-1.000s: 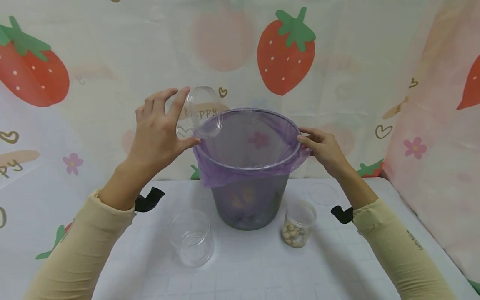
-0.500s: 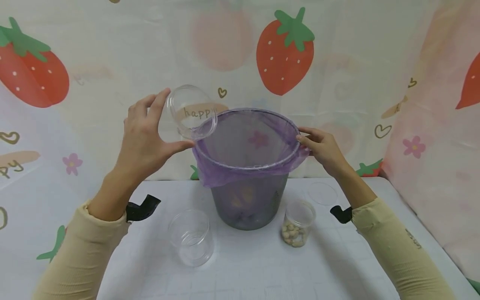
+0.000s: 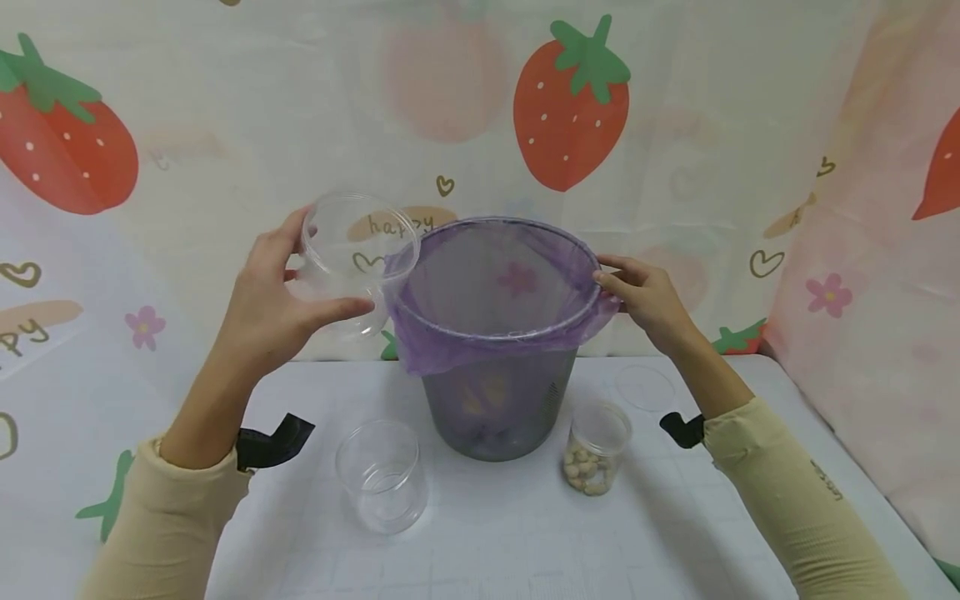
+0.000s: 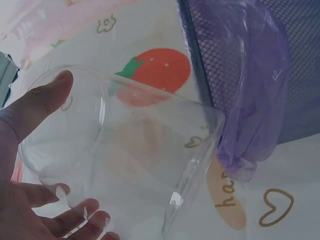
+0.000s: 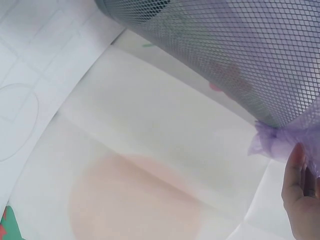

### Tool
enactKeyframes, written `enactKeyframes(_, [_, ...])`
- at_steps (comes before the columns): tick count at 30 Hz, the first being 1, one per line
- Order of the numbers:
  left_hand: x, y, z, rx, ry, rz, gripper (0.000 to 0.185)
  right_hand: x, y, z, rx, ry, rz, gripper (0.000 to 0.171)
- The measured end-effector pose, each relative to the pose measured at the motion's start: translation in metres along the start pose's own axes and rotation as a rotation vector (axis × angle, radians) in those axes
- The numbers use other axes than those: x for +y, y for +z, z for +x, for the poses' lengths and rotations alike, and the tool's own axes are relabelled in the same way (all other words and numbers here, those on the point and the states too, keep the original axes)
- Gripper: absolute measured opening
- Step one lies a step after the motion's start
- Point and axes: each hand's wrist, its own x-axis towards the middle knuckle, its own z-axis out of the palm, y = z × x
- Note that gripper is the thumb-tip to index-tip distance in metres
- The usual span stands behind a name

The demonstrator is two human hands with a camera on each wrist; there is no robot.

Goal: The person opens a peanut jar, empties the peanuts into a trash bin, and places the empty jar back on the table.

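Note:
A clear plastic jar (image 3: 345,279) is gripped by my left hand (image 3: 262,312), fingers on its far side and thumb on the near side. Its mouth tilts toward the bin, just left of the rim; no contents show inside. A grey mesh wastebasket (image 3: 498,408), lined with a purple bin bag (image 3: 442,350), stands at the table's back middle. My right hand (image 3: 648,300) pinches its right rim and the bag folded over it. In the right wrist view, the fingers (image 5: 295,165) touch the gathered purple plastic.
A second clear jar (image 3: 386,483) stands at the front left of the basket. Front right is a clear jar (image 3: 596,450) holding several beige, nut-like pieces. A thin circle outline (image 3: 647,388) shows on the white table (image 3: 525,533). Patterned cloth hangs behind.
My left hand has moved left and down, away from the wastebasket's opening, turning the jar from a steep tip to nearer upright. The right hand has stayed on the rim.

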Motion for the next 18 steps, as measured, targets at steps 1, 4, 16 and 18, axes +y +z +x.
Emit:
enactKeyframes(1, [-0.001, 0.000, -0.002, -0.006, -0.009, -0.012, 0.098, 0.000, 0.000, 0.000, -0.001, 0.001, 0.000, 0.052])
enactKeyframes(4, [-0.004, 0.000, -0.006, -0.024, -0.039, -0.037, 0.095, 0.000, 0.000, -0.001, -0.001, 0.002, -0.002, 0.052])
enactKeyframes(16, [-0.016, 0.006, -0.024, -0.081, -0.103, -0.134, 0.093, 0.001, 0.000, -0.001, 0.000, -0.013, 0.017, 0.052])
enactKeyframes(18, [-0.017, 0.008, -0.027, -0.087, -0.105, -0.143, 0.094, 0.001, 0.000, -0.001, -0.001, -0.013, 0.015, 0.052])
